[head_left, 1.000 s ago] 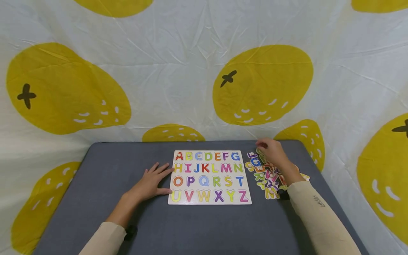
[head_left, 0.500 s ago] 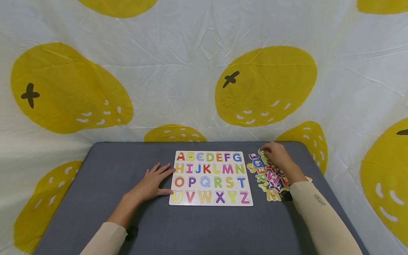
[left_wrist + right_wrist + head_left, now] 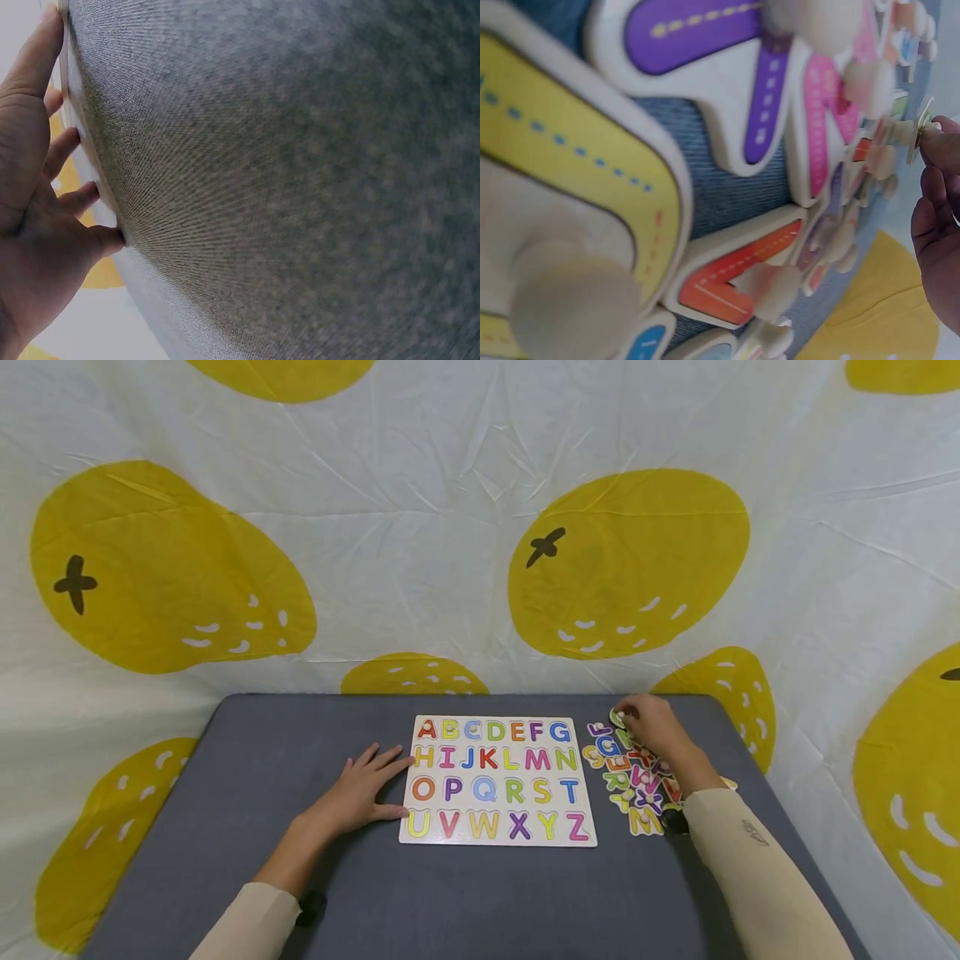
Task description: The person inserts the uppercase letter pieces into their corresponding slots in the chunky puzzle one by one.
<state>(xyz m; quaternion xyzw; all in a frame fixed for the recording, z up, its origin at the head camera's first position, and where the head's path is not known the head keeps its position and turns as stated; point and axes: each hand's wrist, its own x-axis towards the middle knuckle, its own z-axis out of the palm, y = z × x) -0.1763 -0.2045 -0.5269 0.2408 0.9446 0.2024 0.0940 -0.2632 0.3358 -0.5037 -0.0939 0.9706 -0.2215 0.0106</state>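
Observation:
My left hand [image 3: 360,793] lies with fingers spread at the left edge of a white alphabet puzzle board [image 3: 498,837]; its fingertips touch that edge in the left wrist view. Knobs stand on the A [image 3: 426,729], B [image 3: 448,729] and C [image 3: 472,729] pieces in the top row. At the far end of a pile of letters, my right hand [image 3: 654,723] pinches the pale knob of a green-faced letter piece [image 3: 921,129]. In the right wrist view this piece is tilted, seen nearly edge-on, so its letter does not show.
Loose knobbed letter pieces lie heaped right of the board, among them an orange-yellow M [image 3: 645,821], a blue G [image 3: 608,746] and a purple piece [image 3: 697,34]. The grey table [image 3: 300,735] meets a white cloth [image 3: 420,568] with yellow fruit shapes at its back edge.
My right hand has come down and slightly nearer at the pile's far end, and its fingertips now pinch the green piece's knob. My left hand keeps its place; the head view has shifted slightly.

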